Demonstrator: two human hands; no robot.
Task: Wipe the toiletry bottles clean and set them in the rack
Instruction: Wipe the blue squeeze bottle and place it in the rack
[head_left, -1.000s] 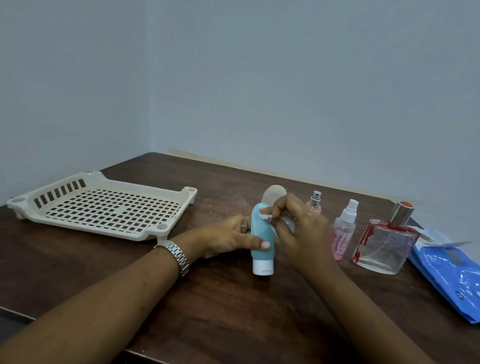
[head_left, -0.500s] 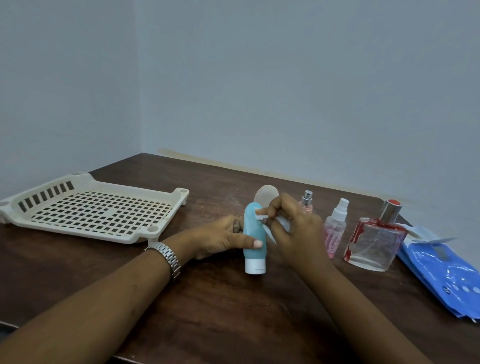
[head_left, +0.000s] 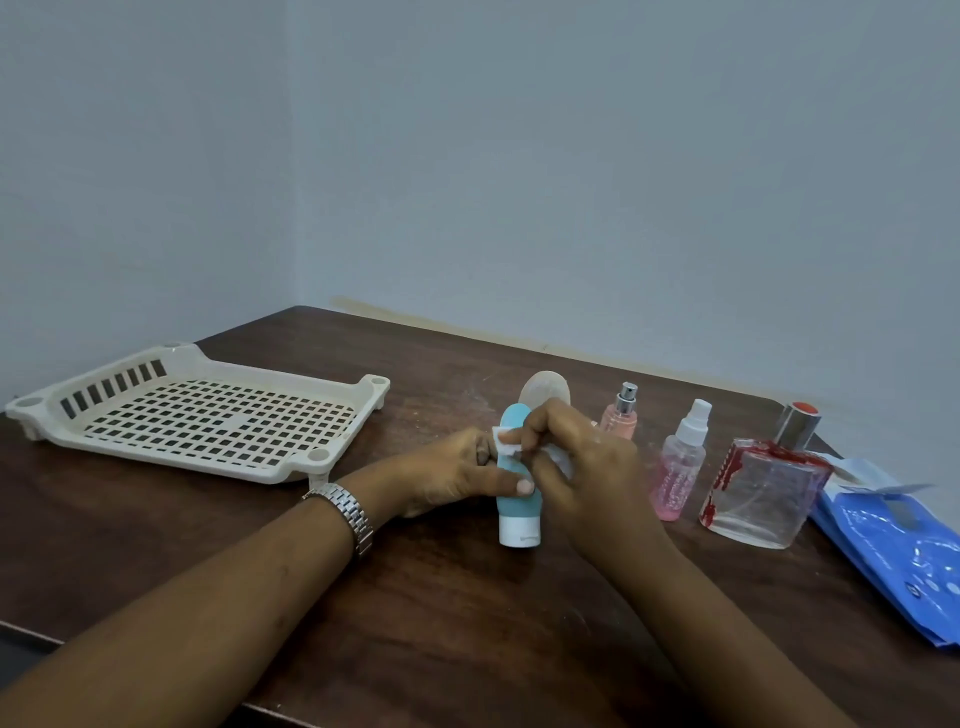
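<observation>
The left hand (head_left: 452, 475) grips a blue tube (head_left: 517, 506) standing cap-down on the table (head_left: 467, 623); the right hand (head_left: 582, 462) pinches a white wipe (head_left: 505, 446) against its top. Firm bracing should stop it tipping under the strokes.

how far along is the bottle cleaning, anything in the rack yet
Nothing looks finished: the cream plastic rack holds no bottles. In hand: the left hand holds the teal squeeze tube while the right hand presses a white wipe to it. Left: the red-smeared glass bottle and three other bottles.
</observation>
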